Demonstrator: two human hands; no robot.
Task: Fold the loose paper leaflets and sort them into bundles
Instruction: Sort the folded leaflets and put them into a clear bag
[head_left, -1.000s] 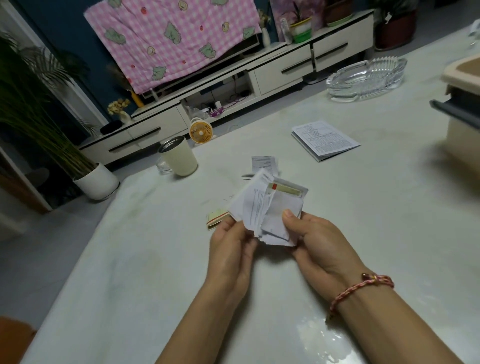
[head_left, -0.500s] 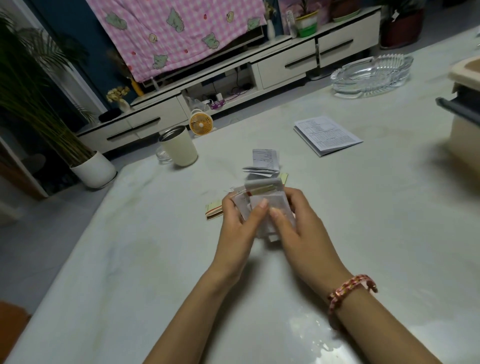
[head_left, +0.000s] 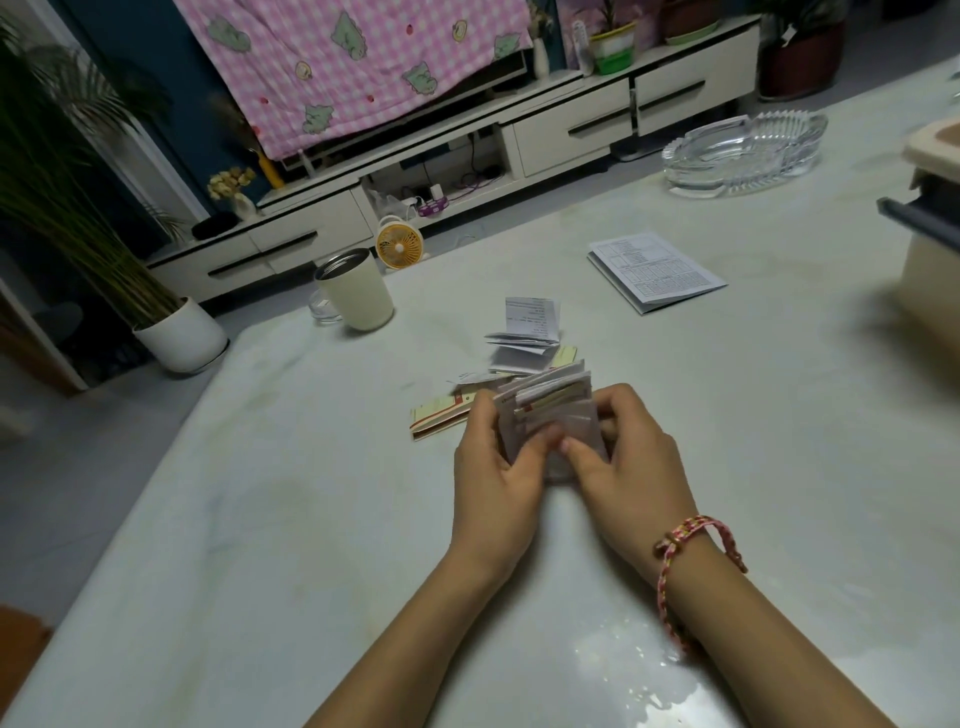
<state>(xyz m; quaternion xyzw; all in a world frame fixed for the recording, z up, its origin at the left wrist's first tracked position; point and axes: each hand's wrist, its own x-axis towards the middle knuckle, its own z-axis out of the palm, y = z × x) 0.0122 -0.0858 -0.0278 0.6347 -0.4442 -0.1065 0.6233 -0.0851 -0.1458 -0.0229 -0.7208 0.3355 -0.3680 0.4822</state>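
Both hands clamp the folded wad of leaflets (head_left: 550, 410): left hand (head_left: 493, 467) and right hand (head_left: 628, 462) each grip it, thumbs pressing the crease flat. Folded leaflets (head_left: 530, 332) wait just beyond on the tabletop (head_left: 260, 519), probably to be bundled.

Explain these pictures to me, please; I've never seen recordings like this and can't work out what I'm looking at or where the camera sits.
There is no machine here: a person works with two bare hands. Every picture comes from one wide-angle camera worn on the head, looking forward and down, so the arms enter from the bottom edge. The left hand and the right hand, which wears a braided bracelet, both grip a bundle of folded leaflets over a pale table. Beyond the hands lie more folded leaflets and a yellowish leaflet. Farther off stand a cream mug, a printed booklet and a glass ashtray.
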